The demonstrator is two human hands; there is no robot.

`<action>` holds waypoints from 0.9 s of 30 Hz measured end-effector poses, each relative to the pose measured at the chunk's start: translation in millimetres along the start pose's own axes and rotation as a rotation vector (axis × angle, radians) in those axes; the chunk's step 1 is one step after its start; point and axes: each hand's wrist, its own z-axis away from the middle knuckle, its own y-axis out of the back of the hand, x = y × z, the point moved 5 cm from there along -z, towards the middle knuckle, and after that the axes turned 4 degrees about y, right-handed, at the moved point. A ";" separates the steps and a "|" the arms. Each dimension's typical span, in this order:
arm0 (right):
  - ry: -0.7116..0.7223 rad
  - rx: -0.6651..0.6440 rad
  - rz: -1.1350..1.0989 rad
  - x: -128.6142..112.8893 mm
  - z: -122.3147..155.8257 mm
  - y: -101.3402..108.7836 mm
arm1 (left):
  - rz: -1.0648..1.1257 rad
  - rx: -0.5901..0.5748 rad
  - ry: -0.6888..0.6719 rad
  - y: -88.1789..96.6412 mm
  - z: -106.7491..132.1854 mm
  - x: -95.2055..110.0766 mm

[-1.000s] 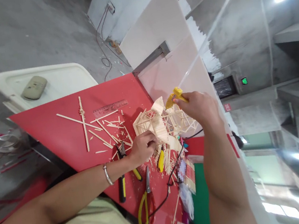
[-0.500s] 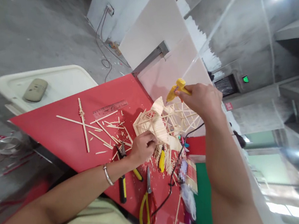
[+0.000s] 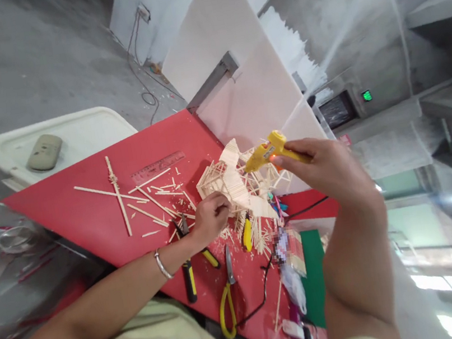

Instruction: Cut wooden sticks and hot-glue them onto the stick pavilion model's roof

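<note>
A model built of thin wooden sticks (image 3: 234,185), with slatted roof panels and open lattice frames, stands on the red table. My left hand (image 3: 213,215) is closed at its near edge, fingers curled in against it; the fingertips are partly hidden. A yellow hot glue gun (image 3: 264,153) is in my right hand (image 3: 321,164), which wraps round its handle. Its nozzle points left and down, close over the model's roof panels; whether it touches them I cannot tell. A small orange light glows on the gun.
Loose sticks (image 3: 152,203) and a clear ruler (image 3: 157,166) lie on the red table (image 3: 88,213). Near me are pliers (image 3: 189,280), yellow-handled scissors (image 3: 227,311), a yellow-handled tool (image 3: 247,235) and a black cord (image 3: 265,288). Beyond stands a white panel (image 3: 257,97).
My right hand has brought the glue gun lower and slightly left relative to the model, its nozzle now over the roof panels. My left hand stays at the model's edge. The view has shifted slightly.
</note>
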 end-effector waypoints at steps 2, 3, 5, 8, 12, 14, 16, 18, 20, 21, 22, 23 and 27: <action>-0.059 0.081 -0.058 13.0 28.5 -2.1 | 0.011 0.010 0.005 0.0 -0.4 -0.4; -0.098 0.118 -0.085 20.3 44.4 -6.1 | 0.017 0.011 0.007 -0.5 -0.2 -0.7; -0.190 0.206 -0.167 34.7 79.0 -19.0 | 0.027 0.001 0.011 -2.5 0.5 -1.8; -0.365 0.337 -0.335 52.1 134.3 -52.3 | 0.025 -0.004 0.022 -6.3 2.2 -5.0; -0.606 0.464 -0.620 57.9 193.7 -116.5 | -0.027 0.020 0.069 -10.2 3.9 -12.4; -0.755 0.543 -0.651 56.8 213.8 -145.0 | -0.044 0.025 0.131 -11.9 4.9 -18.5; -0.835 0.596 -0.627 54.4 225.5 -166.4 | -0.050 0.013 0.196 -14.0 6.4 -25.6; -0.840 0.621 -0.612 52.7 231.3 -182.4 | -0.050 -0.018 0.238 -16.4 8.3 -32.1; -0.825 0.646 -0.615 52.8 235.5 -194.9 | -0.076 -0.068 0.245 -19.4 10.0 -36.2; -0.819 0.666 -0.621 53.3 237.6 -200.1 | -0.105 -0.096 0.232 -21.1 10.7 -36.7; -0.816 0.688 -0.630 53.9 239.5 -204.8 | -0.147 -0.124 0.207 -23.1 11.3 -36.0; -0.816 0.704 -0.645 54.5 241.0 -209.3 | -0.202 -0.153 0.173 -25.5 11.7 -34.5; -0.797 0.709 -0.784 54.7 239.9 -224.9 | -0.410 -0.230 0.071 -34.2 12.7 -31.7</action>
